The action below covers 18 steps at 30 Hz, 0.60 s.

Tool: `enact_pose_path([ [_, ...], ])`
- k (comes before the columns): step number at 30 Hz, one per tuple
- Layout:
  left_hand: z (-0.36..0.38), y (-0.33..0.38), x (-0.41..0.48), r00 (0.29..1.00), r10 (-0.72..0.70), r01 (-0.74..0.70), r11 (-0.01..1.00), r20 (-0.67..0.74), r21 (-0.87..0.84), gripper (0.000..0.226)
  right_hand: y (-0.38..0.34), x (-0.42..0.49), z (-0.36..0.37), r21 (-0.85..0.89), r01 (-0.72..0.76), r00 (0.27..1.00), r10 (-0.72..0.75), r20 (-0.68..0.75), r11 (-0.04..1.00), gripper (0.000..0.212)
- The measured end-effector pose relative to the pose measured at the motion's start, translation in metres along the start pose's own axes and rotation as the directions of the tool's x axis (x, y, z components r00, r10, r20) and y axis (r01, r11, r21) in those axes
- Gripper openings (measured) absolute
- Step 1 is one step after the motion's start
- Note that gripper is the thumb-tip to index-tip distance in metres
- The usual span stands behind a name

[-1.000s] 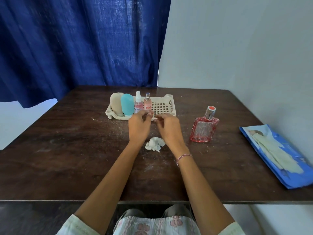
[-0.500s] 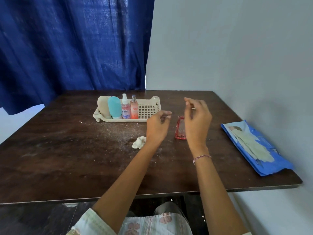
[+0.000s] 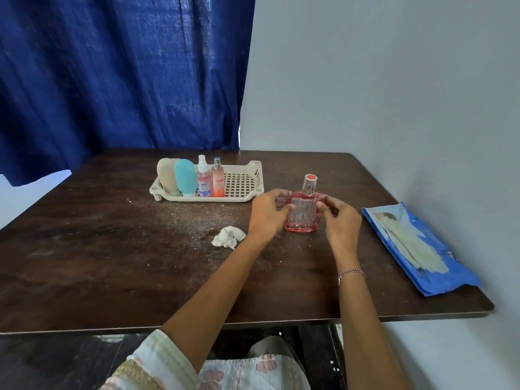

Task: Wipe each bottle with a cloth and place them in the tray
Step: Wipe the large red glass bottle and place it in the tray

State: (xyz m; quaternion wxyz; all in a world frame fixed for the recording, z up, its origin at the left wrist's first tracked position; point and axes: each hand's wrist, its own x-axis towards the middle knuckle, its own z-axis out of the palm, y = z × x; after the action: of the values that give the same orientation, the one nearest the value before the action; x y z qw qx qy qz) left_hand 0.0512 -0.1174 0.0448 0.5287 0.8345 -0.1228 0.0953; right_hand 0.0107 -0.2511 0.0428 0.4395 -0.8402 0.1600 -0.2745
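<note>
A red glass bottle (image 3: 303,218) with a clear cap stands upright on the dark table. My left hand (image 3: 266,213) grips its left side and my right hand (image 3: 342,220) grips its right side. A crumpled white cloth (image 3: 228,237) lies on the table left of my left hand, apart from it. The cream slotted tray (image 3: 244,182) sits further back; in its left half stand a beige bottle (image 3: 165,175), a teal bottle (image 3: 185,177), a pink spray bottle (image 3: 204,178) and an orange spray bottle (image 3: 218,180).
A blue packet (image 3: 416,246) with a pale sheet on it lies at the table's right edge, close to the grey wall. A dark blue curtain (image 3: 121,71) hangs behind the table. The table's near edge runs just ahead of my lap.
Both hands left the tray's front, moved right and closed round the red bottle. The cloth stays where it lay. My head has turned a little to the right.
</note>
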Motion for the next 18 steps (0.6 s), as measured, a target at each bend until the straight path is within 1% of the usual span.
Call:
enact_pose_path([
  [4, -0.01, -0.003, 0.0, 1.0, 0.012, -0.012, 1.0, -0.02, -0.005, 0.028, -0.007, 0.0, 0.007, 0.049, 0.005, 1.0, -0.005, -0.001, 0.999, 0.037],
  [9, -0.047, -0.011, 0.001, 0.993, 0.015, -0.012, 1.0, -0.113, 0.022, 0.031, -0.032, -0.004, 0.034, 0.132, 0.054, 0.997, -0.06, 0.043, 0.99, 0.035],
  [14, -0.094, -0.03, 0.001, 0.985, 0.015, -0.006, 0.998, -0.169, 0.055, 0.03, -0.057, -0.013, 0.071, 0.211, 0.097, 0.983, -0.126, 0.132, 0.973, 0.033],
  [18, -0.125, -0.046, -0.003, 0.982, 0.012, 0.006, 0.996, -0.187, 0.093, 0.029, -0.071, -0.021, 0.095, 0.233, 0.101, 0.965, -0.152, 0.213, 0.967, 0.037],
])
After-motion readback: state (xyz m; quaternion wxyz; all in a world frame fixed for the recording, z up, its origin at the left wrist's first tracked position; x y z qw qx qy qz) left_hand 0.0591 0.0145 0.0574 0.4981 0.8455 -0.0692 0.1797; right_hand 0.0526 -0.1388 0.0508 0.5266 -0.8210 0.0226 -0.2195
